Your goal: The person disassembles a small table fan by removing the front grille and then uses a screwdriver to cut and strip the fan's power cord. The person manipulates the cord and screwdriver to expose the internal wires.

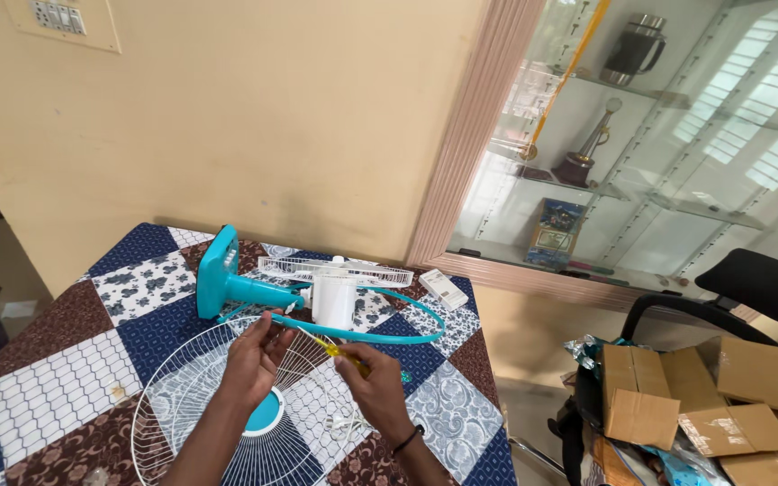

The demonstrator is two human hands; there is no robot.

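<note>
Right hand [373, 378] closed around the yellow handle of a screwdriver [337, 350], shaft angled up and to the left toward the teal rim. Left hand [256, 355] pinched on the edge of the front wire grille [182, 405], fingertips curled at the spot where the screwdriver's tip pointed; what lay between those fingers was too small to tell. The two hands sat close together, the left slightly nearer the tip, the tool's long axis running from lower right to upper left across the grille. The grille lay flat on the patchwork-covered table [56, 378], its teal hub [266, 414] just below the left wrist. Beyond the hands, the teal ring [407, 333] curved around to the right. Farther back, the fan body lay on its side: white motor housing [333, 300], rear wire guard [335, 269] behind it, teal stand and base [218, 274] pointing left. A small white box [443, 289] rested near the table's far right corner. Cardboard boxes [704, 396] piled on a black chair [767, 283] off to the right; glass cabinet [641, 135] against the wall.
</note>
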